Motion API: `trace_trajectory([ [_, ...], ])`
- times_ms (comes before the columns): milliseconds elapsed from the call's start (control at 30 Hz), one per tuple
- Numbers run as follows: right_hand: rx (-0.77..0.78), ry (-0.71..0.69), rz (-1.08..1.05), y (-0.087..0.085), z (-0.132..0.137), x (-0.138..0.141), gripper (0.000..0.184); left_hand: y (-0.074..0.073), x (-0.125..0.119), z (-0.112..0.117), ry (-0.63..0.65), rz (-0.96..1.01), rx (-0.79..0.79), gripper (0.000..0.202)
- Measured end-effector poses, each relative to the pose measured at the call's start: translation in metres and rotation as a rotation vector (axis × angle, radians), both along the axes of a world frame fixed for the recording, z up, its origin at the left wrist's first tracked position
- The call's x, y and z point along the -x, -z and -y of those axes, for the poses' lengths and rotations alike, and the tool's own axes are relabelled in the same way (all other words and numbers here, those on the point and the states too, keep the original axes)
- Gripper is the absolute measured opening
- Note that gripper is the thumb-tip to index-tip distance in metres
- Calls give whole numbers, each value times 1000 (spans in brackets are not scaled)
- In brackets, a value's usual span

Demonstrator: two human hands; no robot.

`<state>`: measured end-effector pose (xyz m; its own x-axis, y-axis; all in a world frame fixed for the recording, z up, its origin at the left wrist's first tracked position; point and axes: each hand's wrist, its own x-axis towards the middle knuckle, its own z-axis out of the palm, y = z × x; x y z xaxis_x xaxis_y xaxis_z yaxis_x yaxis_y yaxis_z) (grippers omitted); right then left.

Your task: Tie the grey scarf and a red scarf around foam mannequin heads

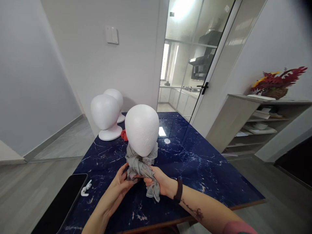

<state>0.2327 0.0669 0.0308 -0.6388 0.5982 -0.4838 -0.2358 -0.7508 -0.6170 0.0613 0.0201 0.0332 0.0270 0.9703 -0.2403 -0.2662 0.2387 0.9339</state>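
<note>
Observed: grey scarf (137, 165) sits wound around the neck of the white foam head (142, 128) on the blue tabletop (195, 175), bunched at the front. Its twisted length slants from the neck toward the wearer's right, tail end down. Right hand (159, 180) is nearer that tail, grip closed around it; left hand (119, 185) touches the bunch's left side, fingertips hidden, so I cannot tell whether its grip is clamped.
</note>
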Motion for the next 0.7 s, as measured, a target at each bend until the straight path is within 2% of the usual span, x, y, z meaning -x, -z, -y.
trace_trajectory([
  [67, -22, -7, -39, -4, -1, -1, 25, -4, -8, -5, 31, 27, 36, 77],
  [133, -146, 2, -7, -8, -1, -4, 19, -7, -7, -13, 54, -142, -14, 62],
  [233, -394, -35, 139, -15, -3, -12, 24, -11, 14, -23, 67, -610, -153, 40],
  [300, -510, -14, 254, -16, -7, -18, 33, -14, 32, -26, -36, -939, -188, 35],
  [367, -597, 94, 338, -14, -13, -25, 42, -19, 47, -24, -128, -1223, -124, 30],
  [467, -693, 277, 451, -9, -25, -35, 55, -30, 61, -20, -125, -1561, 43, 29],
  [600, -844, 457, 673, -9, -38, -49, 55, -37, 68, -19, -211, -1746, 110, 36],
  [667, -900, 524, 692, -12, -39, -51, 47, -35, 65, -18, -164, -1705, 83, 36],
  [700, -913, 522, 662, -14, -37, -50, 41, -32, 59, -16, -82, -1627, 45, 34],
])
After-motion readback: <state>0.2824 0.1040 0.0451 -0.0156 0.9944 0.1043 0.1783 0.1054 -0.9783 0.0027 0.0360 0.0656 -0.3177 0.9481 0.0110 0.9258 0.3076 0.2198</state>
